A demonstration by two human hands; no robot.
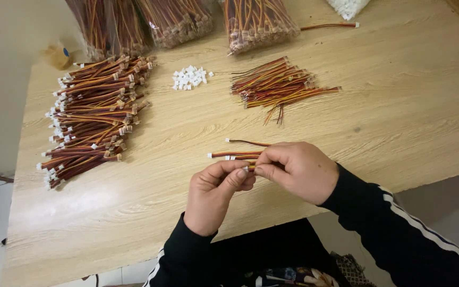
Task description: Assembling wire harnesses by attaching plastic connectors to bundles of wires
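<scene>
hands (264, 178) — wire lead (251, 167) between fingertips

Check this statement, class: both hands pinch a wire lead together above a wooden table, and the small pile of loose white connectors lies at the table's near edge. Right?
Wrong in one respect: the head view shows the loose white connectors lying far up the wooden table, between the wire piles. The left hand and right hand do pinch a wire lead.

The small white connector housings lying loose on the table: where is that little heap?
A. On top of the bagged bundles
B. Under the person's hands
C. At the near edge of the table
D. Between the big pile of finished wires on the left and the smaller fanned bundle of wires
D: the white connector housings sit on bare wood between the big pile of wires and the smaller fanned bundle.
</scene>
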